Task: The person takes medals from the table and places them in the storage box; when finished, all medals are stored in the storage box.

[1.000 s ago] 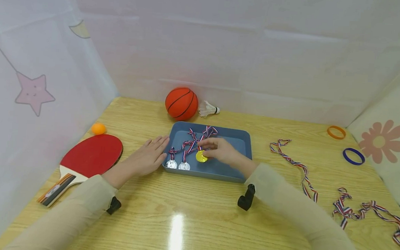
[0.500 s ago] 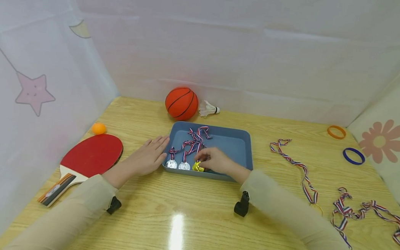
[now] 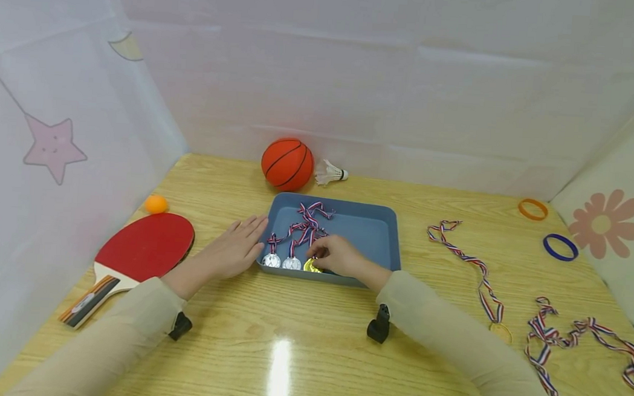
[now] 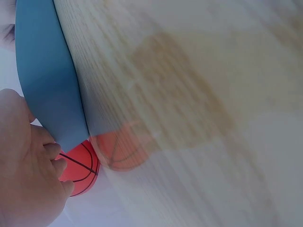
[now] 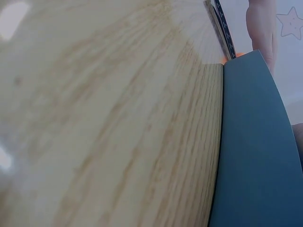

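In the head view, a blue-grey tray point(image 3: 369, 228) lies on the wooden table. Two silver medals point(image 3: 271, 260) with striped ribbons rest along the tray's near wall. To their right is a gold medal point(image 3: 310, 265), its rim pinched by the curled fingers of my right hand point(image 3: 342, 257). My left hand point(image 3: 234, 247) lies flat with straight fingers, fingertips at the tray's left wall. The left wrist view shows those fingers by the tray's outer side point(image 4: 47, 71). The tray wall point(image 5: 258, 142) hides the right hand's fingers in the right wrist view.
Behind the tray sit a basketball point(image 3: 287, 165) and a shuttlecock point(image 3: 331, 173). A red paddle point(image 3: 147, 245) and orange ball point(image 3: 156, 204) lie left. At right are another gold medal point(image 3: 501, 333), tangled ribbons point(image 3: 550, 339), and orange point(image 3: 533, 209) and blue wristbands point(image 3: 561, 247).
My right hand has brought the gold medal toward the tray's near wall, beside the silver ones, its ribbon trailing behind. The left hand has stayed put.
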`<state>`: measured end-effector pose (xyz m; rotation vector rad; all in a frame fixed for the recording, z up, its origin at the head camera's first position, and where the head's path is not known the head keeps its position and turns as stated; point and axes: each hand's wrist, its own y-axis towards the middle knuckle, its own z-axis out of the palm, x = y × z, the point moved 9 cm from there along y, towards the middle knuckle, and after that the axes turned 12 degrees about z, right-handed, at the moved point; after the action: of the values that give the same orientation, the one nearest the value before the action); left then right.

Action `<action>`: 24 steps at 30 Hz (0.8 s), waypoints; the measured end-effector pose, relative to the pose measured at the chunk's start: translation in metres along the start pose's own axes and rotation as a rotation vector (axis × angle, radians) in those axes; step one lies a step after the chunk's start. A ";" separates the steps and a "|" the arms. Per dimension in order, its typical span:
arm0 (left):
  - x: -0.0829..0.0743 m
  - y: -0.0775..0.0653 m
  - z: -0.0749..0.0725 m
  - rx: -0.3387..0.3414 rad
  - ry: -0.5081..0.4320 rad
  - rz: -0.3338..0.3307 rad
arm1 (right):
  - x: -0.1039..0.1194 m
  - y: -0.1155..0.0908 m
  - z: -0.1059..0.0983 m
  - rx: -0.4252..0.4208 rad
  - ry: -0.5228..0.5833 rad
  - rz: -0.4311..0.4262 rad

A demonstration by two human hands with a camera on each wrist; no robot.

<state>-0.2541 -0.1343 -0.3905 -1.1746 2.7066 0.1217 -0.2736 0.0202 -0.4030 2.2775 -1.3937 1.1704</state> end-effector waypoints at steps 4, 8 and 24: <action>0.000 0.000 0.000 -0.004 -0.006 0.001 | 0.001 0.000 0.002 0.009 -0.014 0.020; 0.000 -0.001 -0.001 -0.015 -0.004 0.006 | 0.000 0.000 0.004 0.017 -0.027 0.038; 0.001 0.001 0.002 0.003 -0.002 -0.002 | 0.006 -0.013 -0.009 0.006 -0.050 -0.012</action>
<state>-0.2553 -0.1346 -0.3925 -1.1760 2.7027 0.1177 -0.2663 0.0280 -0.3900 2.3310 -1.3938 1.1229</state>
